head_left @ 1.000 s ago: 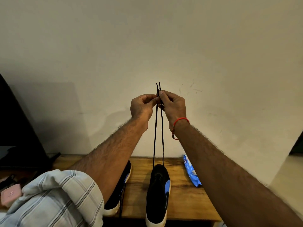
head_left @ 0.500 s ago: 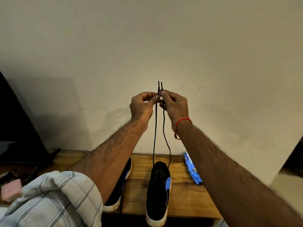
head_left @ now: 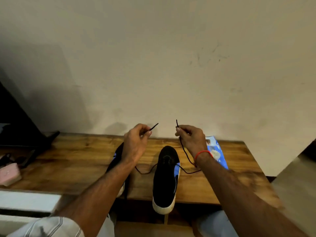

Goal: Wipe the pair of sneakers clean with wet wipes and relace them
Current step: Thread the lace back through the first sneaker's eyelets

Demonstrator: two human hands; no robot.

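A black sneaker [head_left: 165, 178] with a blue side panel and white sole lies on the wooden table [head_left: 77, 161], heel hanging over the front edge. A black lace [head_left: 185, 153] runs from its eyelets out to both sides. My left hand [head_left: 136, 142] pinches one lace end, and my right hand [head_left: 191, 139] pinches the other; both hover just above the table, apart from each other. The second sneaker [head_left: 114, 159] lies to the left, mostly hidden under my left forearm.
A blue wet-wipe pack [head_left: 217, 153] lies at the right, behind my right wrist. A pink box [head_left: 9, 171] and dark items sit at the far left. The wall stands right behind the table. The table's right end falls off near my right forearm.
Both hands have dropped from high in front of the wall to just above the table and moved apart, each with one lace end. The lace now hangs slack beside the shoe.
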